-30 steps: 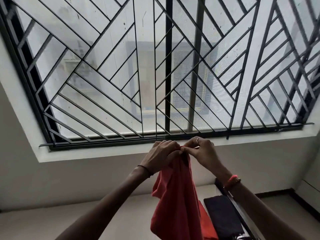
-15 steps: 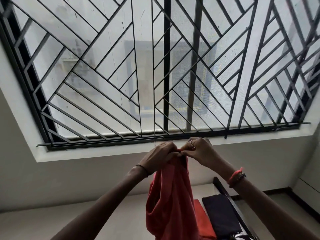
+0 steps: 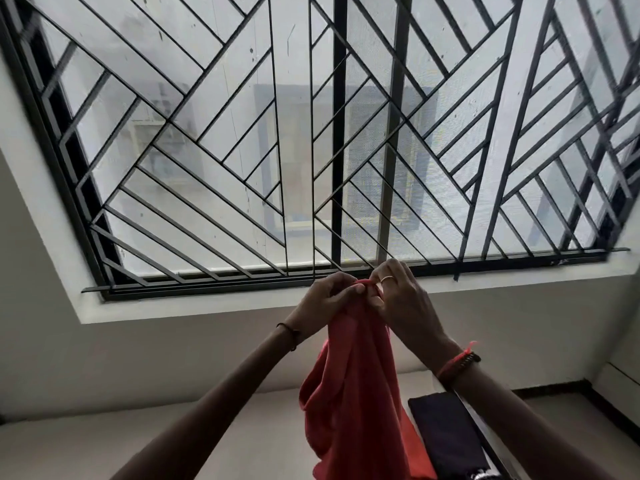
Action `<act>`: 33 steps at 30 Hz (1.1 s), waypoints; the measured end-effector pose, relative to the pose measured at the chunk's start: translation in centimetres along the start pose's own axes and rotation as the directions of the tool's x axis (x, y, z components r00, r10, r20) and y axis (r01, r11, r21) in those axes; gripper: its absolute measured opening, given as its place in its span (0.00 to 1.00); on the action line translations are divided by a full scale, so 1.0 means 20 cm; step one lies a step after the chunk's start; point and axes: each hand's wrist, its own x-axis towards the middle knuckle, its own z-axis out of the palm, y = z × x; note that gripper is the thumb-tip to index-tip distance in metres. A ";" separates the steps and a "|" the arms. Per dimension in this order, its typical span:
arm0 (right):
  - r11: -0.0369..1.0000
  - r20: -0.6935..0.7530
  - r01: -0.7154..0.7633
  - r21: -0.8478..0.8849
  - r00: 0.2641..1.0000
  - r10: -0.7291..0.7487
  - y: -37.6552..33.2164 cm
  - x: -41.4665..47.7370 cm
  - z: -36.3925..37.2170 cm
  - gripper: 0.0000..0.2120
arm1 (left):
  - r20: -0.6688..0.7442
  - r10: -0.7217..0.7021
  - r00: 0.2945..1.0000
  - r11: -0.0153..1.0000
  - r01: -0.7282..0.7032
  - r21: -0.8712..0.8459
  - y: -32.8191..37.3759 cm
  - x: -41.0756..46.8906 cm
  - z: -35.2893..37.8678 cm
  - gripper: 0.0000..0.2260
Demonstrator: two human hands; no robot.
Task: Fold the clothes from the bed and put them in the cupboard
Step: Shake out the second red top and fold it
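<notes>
A red garment [image 3: 353, 393] hangs in loose folds from both my hands, held up in front of the window sill. My left hand [image 3: 325, 299] pinches its top edge from the left. My right hand [image 3: 401, 299], with a ring on one finger, pinches the same top edge from the right. The two hands touch each other at the cloth's top. The garment's lower end runs out of the bottom of the view. The cupboard is not in view.
A large window with a black diagonal grille [image 3: 311, 150] fills the upper view above a white sill [image 3: 207, 303]. Below lie the pale bed surface [image 3: 173, 434], a folded dark cloth [image 3: 446, 434] and a folded red cloth [image 3: 415, 455] at lower right.
Both hands stay joined at the garment's top and have shifted slightly right. The hanging cloth has swung and bunched a little differently.
</notes>
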 end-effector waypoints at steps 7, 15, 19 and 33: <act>0.987 0.115 0.043 0.157 0.991 -0.062 -0.04 -0.04 0.00 0.11 | -0.088 -0.120 0.989 0.974 0.100 -0.202 -0.03 -0.02 0.00 0.05; 0.433 0.768 -0.738 0.518 0.624 0.144 0.11 0.06 -0.08 0.17 | 0.034 0.014 0.999 1.000 -0.014 -0.011 0.00 -0.01 -0.04 0.07; 0.404 0.728 -0.720 0.564 0.664 0.168 0.12 0.04 -0.06 0.09 | 0.062 0.065 0.996 0.998 -0.066 0.010 0.01 -0.01 -0.03 0.07; 0.196 0.585 -0.646 0.738 0.757 0.292 0.10 0.02 -0.05 0.11 | 0.060 -0.241 0.969 0.944 0.248 -0.219 -0.27 -0.31 0.08 0.22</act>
